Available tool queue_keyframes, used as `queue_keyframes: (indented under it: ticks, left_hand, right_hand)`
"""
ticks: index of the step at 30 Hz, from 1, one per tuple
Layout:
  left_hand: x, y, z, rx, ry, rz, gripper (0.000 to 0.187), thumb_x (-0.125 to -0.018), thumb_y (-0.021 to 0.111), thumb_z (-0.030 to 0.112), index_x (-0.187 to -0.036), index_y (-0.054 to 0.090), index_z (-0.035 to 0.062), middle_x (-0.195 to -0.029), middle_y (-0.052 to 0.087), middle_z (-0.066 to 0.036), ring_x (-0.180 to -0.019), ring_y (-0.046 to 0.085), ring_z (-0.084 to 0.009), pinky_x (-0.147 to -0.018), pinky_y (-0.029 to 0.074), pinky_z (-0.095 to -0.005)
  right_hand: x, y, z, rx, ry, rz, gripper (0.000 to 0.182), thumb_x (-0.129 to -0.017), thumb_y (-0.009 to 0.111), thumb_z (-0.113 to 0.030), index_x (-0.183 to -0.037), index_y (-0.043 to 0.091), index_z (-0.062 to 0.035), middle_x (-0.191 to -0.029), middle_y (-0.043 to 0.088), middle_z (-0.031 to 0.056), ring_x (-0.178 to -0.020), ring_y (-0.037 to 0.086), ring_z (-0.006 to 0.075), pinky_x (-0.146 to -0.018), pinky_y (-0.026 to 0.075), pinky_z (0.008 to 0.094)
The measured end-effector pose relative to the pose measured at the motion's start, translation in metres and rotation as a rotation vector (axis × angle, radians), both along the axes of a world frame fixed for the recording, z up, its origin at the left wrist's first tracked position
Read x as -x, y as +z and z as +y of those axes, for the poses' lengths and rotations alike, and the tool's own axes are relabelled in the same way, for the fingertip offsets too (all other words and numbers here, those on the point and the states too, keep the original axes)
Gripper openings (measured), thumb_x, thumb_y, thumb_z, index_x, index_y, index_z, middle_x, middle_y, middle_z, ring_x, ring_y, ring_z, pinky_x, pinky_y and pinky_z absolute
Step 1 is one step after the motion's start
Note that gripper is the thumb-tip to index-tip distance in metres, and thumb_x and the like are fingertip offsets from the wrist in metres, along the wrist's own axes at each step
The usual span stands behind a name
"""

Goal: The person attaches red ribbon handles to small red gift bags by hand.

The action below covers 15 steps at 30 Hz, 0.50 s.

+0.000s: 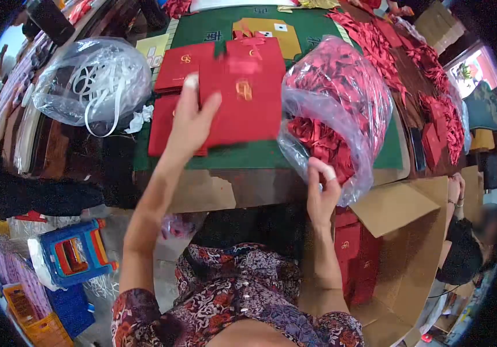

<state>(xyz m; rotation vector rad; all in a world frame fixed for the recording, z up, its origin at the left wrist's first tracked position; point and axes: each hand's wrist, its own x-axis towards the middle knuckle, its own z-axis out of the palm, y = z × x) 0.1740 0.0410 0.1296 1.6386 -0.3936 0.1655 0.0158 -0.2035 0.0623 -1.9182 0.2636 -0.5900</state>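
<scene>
My left hand [193, 121] is over the left edge of a red gift bag [248, 113], its fingers stretched and thumb apart. A gold emblem marks the bag's face, and its edges are blurred. Other red bags [182, 66] lie beneath and beside it, one with a red ribbon bow [251, 41] at its top. My right hand [322, 194] is at the mouth of a clear plastic bag [358, 144] full of red ribbon bows [341, 72]. Its fingers are curled into a pinch; what they hold is hidden. White wrapping covers a fingertip on each hand.
A clear bag of white ribbon [101, 81] sits to the left on the green mat [248, 159]. More red ribbons [370, 43] lie at the right. An open cardboard box [404, 243] with red bags stands below right. A blue plastic stool [75, 254] is lower left. Another person [462, 248] is at the right.
</scene>
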Motion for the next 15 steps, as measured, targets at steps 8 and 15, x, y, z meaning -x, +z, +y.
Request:
queue_keyframes:
  ticks: [8,15]
  left_hand:
    - [-0.145,-0.056,-0.029,-0.047,0.134,-0.138,0.041,-0.089,0.07,0.013,-0.124,0.055,-0.0032,-0.108,0.069,-0.017,-0.102,0.066,-0.0273,-0.089,0.051,-0.0363]
    - [-0.158,-0.056,-0.048,-0.656,0.341,-0.205,0.057,-0.081,0.079,0.033,-0.119,0.058,-0.0036,-0.108,0.065,-0.026,-0.102,0.062,-0.0456,-0.086,0.052,-0.049]
  right_hand:
    - [0.038,0.0,0.014,0.118,0.042,0.031,0.017,-0.092,0.066,0.0,-0.108,0.071,-0.0027,-0.088,0.064,0.0076,-0.076,0.059,0.015,-0.073,0.048,0.0268]
    - [0.03,0.006,0.013,0.19,0.087,-0.003,0.019,-0.092,0.066,0.001,-0.11,0.07,-0.0031,-0.09,0.066,0.009,-0.076,0.061,0.0161,-0.071,0.049,0.0272]
